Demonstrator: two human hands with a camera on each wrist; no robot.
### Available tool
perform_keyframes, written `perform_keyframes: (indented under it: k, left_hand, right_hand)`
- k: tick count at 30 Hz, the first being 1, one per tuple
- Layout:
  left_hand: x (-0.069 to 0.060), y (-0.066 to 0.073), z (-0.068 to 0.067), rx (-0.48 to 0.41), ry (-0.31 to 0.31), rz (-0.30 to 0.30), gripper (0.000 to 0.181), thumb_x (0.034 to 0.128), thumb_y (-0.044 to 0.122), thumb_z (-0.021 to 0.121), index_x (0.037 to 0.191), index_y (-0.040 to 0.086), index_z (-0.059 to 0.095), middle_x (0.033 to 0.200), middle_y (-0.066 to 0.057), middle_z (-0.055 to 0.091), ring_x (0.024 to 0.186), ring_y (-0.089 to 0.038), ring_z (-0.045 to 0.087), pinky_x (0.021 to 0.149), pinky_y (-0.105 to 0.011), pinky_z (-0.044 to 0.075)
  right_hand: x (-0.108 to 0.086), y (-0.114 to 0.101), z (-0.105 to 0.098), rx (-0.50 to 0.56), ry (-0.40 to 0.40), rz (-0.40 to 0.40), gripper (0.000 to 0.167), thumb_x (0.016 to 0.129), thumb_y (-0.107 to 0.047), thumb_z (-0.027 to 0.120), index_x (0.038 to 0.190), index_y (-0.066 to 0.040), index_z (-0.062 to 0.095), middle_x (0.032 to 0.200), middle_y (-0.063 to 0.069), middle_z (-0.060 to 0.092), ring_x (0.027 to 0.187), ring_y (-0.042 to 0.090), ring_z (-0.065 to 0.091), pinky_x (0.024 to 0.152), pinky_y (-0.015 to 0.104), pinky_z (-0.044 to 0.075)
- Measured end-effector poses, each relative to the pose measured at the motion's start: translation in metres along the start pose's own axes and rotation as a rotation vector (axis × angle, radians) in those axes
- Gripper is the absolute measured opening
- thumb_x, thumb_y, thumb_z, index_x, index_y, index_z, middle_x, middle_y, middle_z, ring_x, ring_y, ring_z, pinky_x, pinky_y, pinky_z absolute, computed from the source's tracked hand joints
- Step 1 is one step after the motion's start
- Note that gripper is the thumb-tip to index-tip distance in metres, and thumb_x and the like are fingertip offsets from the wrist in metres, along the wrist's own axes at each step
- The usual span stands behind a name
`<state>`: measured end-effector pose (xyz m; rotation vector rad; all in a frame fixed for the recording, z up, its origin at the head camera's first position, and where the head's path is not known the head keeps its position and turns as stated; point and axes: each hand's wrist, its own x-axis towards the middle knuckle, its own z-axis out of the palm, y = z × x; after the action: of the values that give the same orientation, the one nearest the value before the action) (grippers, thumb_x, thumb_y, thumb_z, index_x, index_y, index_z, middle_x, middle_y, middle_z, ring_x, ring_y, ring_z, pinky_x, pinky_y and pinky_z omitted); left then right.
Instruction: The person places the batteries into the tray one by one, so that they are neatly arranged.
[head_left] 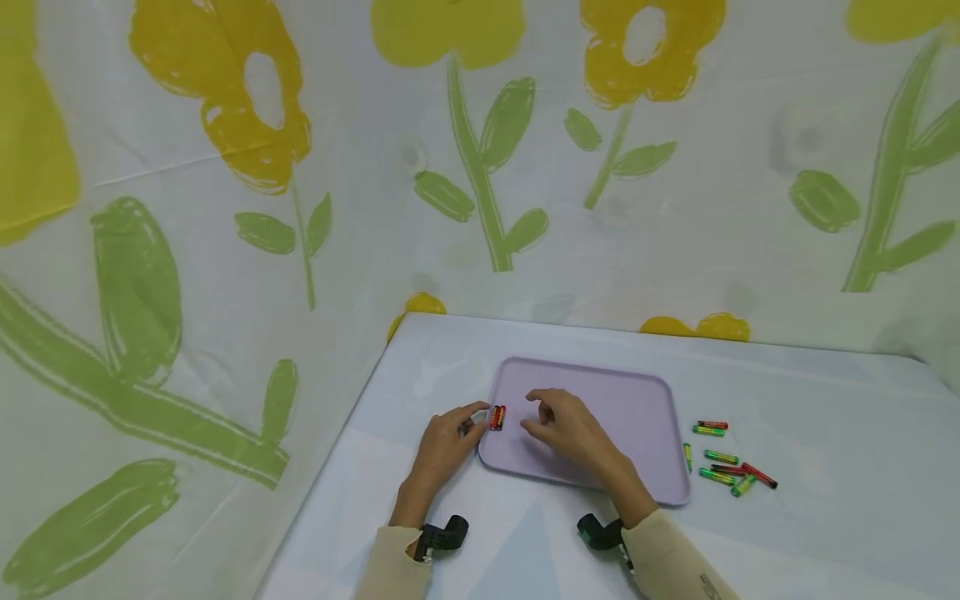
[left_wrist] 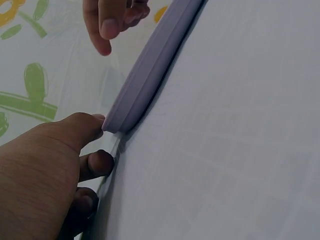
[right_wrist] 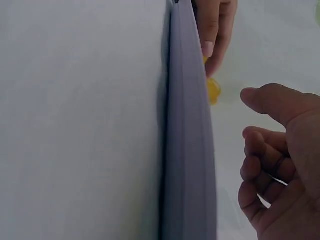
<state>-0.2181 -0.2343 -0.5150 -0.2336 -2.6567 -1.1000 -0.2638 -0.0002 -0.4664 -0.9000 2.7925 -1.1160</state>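
Watching from the head view, I've got two red batteries lying side by side at the left end of a lilac tray, and the left hand is right there beside them! Its index finger and thumb are parted, bent gently toward the pair and gripping nothing; whether a fingertip touches the nearer battery or the rim, I cannot tell. Over to the right hand: it hovers above the tray, thumb and index finger spread well apart, the other fingers loosely curled, nothing held. My right wrist view backs that up, thumb standing clear of the fingers, with the tray's side wall running up the middle. On the left wrist view, the thumb is at the tray's corner. Out past the tray's right edge, a loose cluster of green and red batteries lies on the white tabletop, some touching, pointing in different directions; one green battery sits just beside the rim. Behind it all, a pale cloth with yellow flowers and green leaves fills my view.
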Motion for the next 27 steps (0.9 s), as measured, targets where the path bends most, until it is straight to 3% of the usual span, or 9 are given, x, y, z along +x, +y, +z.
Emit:
perform_keyframes:
  k: [5, 12, 27]
  left_hand:
    - [-0.001, 0.002, -0.002, -0.028, 0.009, 0.0, 0.029, 0.0954, 0.024, 0.07, 0.124, 0.02, 0.072, 0.076, 0.011, 0.059, 0.061, -0.005, 0.045, 0.058, -0.026, 0.042]
    - [0.001, -0.004, 0.004, -0.015, 0.0, -0.047, 0.03, 0.0951, 0.025, 0.071, 0.125, 0.024, 0.071, 0.076, 0.013, 0.058, 0.06, -0.005, 0.045, 0.058, -0.025, 0.042]
    - [0.001, -0.007, -0.002, -0.03, 0.028, -0.019, 0.029, 0.0948, 0.021, 0.071, 0.124, 0.019, 0.072, 0.074, 0.011, 0.061, 0.059, -0.005, 0.046, 0.056, -0.025, 0.042]
  right_hand:
    - [-0.012, 0.002, -0.009, -0.073, 0.041, -0.045, 0.038, 0.086, -0.019, 0.08, 0.117, 0.0, 0.069, 0.065, -0.01, 0.046, 0.069, 0.011, 0.046, 0.068, 0.03, 0.043]
    - [-0.035, 0.005, -0.022, -0.129, 0.111, -0.092, 0.036, 0.085, -0.017, 0.081, 0.114, -0.001, 0.07, 0.067, -0.01, 0.046, 0.071, 0.011, 0.048, 0.073, 0.033, 0.046]
    - [-0.074, 0.035, -0.05, -0.282, 0.304, -0.057, 0.033, 0.08, -0.01, 0.083, 0.108, 0.001, 0.07, 0.07, -0.008, 0.047, 0.071, 0.012, 0.046, 0.064, 0.03, 0.045]
